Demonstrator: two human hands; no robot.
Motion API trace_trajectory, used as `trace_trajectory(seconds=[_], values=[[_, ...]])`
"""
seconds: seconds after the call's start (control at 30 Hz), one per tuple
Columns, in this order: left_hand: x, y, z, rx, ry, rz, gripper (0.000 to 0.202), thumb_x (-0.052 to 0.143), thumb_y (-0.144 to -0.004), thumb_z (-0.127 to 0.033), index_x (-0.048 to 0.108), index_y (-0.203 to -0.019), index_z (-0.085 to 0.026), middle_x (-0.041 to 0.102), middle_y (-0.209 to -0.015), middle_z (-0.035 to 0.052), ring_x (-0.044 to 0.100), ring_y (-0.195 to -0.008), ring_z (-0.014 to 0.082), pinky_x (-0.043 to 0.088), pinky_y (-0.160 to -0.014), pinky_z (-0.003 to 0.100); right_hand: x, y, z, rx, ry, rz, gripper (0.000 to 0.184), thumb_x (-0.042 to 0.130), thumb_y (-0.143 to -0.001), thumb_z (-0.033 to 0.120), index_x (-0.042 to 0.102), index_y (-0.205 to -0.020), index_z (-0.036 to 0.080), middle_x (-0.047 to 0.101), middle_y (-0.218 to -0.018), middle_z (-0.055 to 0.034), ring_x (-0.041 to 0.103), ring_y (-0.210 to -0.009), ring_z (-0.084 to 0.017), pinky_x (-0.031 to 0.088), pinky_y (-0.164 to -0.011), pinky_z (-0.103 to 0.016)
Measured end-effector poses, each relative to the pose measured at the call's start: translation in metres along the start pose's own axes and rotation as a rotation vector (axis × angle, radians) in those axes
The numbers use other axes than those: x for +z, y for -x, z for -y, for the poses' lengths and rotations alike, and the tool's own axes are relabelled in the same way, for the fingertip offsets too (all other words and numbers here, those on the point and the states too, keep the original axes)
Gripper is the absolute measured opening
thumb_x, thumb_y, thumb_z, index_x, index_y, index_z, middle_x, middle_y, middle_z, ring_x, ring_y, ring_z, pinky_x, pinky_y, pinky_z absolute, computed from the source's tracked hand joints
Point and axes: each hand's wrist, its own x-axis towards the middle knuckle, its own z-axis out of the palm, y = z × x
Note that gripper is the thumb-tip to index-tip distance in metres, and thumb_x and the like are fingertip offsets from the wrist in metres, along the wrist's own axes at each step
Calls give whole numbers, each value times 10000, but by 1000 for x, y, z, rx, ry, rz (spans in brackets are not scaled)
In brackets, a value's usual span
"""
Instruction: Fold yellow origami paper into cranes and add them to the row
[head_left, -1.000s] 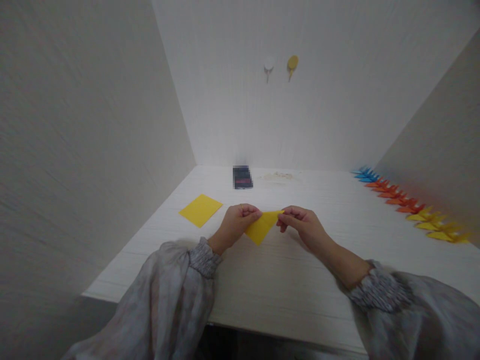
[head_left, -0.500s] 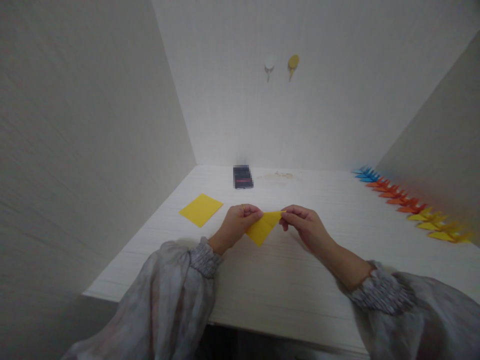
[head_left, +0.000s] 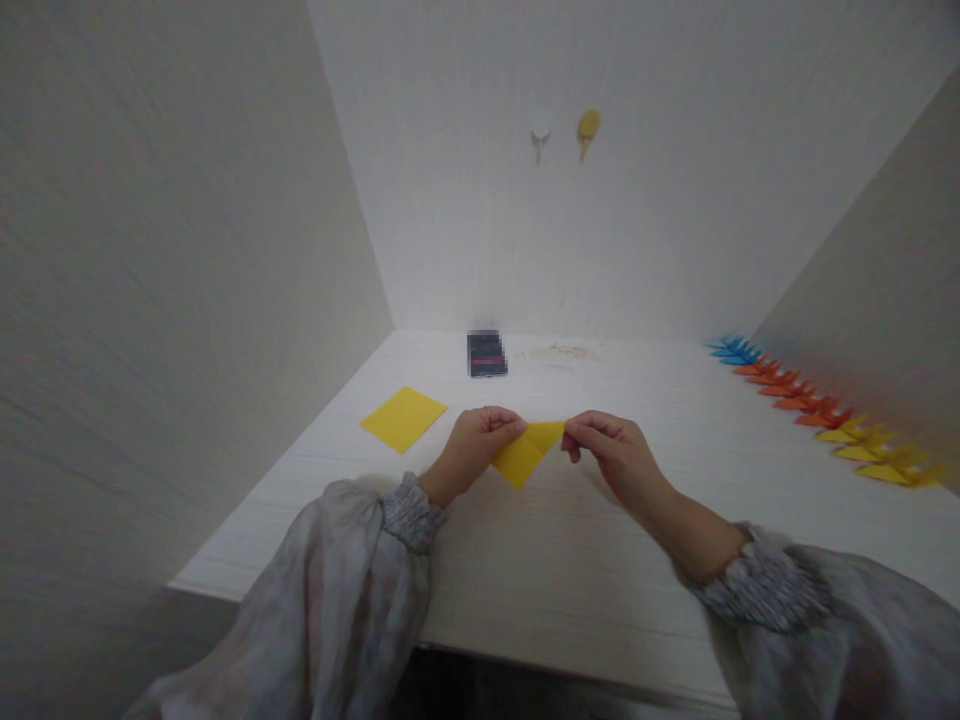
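Note:
Between my two hands is a folded yellow origami paper [head_left: 523,460], roughly a triangle with one point toward me and a crease across it. My left hand [head_left: 480,445] pinches its left side between thumb and fingers. At the top right corner, the thumb and fingertips of my right hand [head_left: 607,445] are closed on the paper's tip. A flat yellow paper square [head_left: 404,419] lies on the table to the left of my left hand.
Folded paper cranes stand in a row along the right wall: blue [head_left: 735,349], orange [head_left: 787,390] and yellow [head_left: 874,450]. A dark, pixelated phone-like object [head_left: 487,355] lies at the back of the white table [head_left: 585,600]. White [head_left: 540,128] and yellow hooks [head_left: 589,125] are on the back wall.
The right corner of the folded paper now shows a clearer flap and crease. Both hands keep their pinches and have barely moved.

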Motion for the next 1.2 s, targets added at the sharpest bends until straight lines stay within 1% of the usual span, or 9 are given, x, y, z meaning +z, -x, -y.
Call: trace_trajectory(seconds=[0.2, 0.3, 0.4, 0.5, 0.57, 0.73, 0.83, 1.0, 1.2], values=[[1, 2, 2, 38, -95, 27, 223, 626, -644, -333, 590, -720, -127, 596, -632, 4, 509, -540, 79, 382, -508, 196, 5, -2, 3, 77, 193, -3, 179, 642, -659, 350, 633, -659, 171, 550, -539, 20, 461, -505, -101, 363, -515, -253], [3, 4, 2, 69, -185, 70, 196, 617, -653, -318, 597, -707, -130, 593, -627, 3, 499, -544, 80, 370, -505, 193, 7, -3, 2, 37, 348, 20, 160, 645, -643, 334, 640, -623, 175, 537, -574, 9, 460, -549, -115, 358, -534, -261], [4, 6, 1, 66, -247, 130, 174, 603, -666, -302, 607, -705, -133, 584, -611, -2, 485, -535, 77, 358, -505, 193, 8, -4, 1, -17, 439, 95, 129, 639, -642, 305, 656, -619, 179, 540, -629, -8, 479, -616, -135, 365, -575, -270], [4, 6, 0, 51, -287, 162, 160, 597, -669, -292, 614, -683, -134, 567, -577, -10, 467, -512, 75, 338, -490, 193, 8, -3, -1, 73, 410, 194, 160, 596, -677, 325, 655, -649, 179, 555, -621, -9, 477, -600, -135, 355, -559, -267], [3, 6, 1, 27, -276, 168, 152, 604, -661, -286, 614, -670, -135, 559, -561, -15, 459, -499, 73, 330, -483, 194, 8, -2, -2, 138, 375, 216, 181, 577, -690, 339, 645, -650, 176, 554, -592, -3, 464, -570, -127, 341, -537, -259], [3, 4, 4, -54, -186, 164, 181, 635, -628, -306, 618, -686, -135, 574, -577, -10, 473, -498, 76, 343, -491, 200, 6, -3, -2, 144, 344, 223, 165, 585, -681, 304, 624, -594, 169, 527, -556, 12, 442, -550, -114, 311, -526, -249], [1, 3, 5, -60, -185, 160, 199, 646, -614, -318, 621, -682, -133, 577, -575, -7, 474, -498, 76, 342, -490, 201, 2, -4, -3, 153, 316, 236, 158, 581, -679, 285, 613, -577, 168, 511, -539, 19, 428, -537, -105, 298, -523, -245], [-4, 2, 2, -66, -200, 81, 203, 653, -600, -317, 620, -669, -129, 571, -568, -5, 460, -485, 72, 327, -469, 196, -7, -7, -4, 164, 308, 223, 194, 573, -681, 296, 581, -535, 169, 458, -481, 30, 390, -502, -100, 268, -502, -246], [-4, 1, 0, -88, -150, 53, 190, 667, -578, -291, 625, -655, -123, 585, -569, -1, 469, -478, 72, 332, -463, 196, -7, -9, -1, 215, 211, 172, 163, 592, -635, 286, 594, -518, 172, 469, -457, 33, 380, -470, -95, 254, -489, -244]])
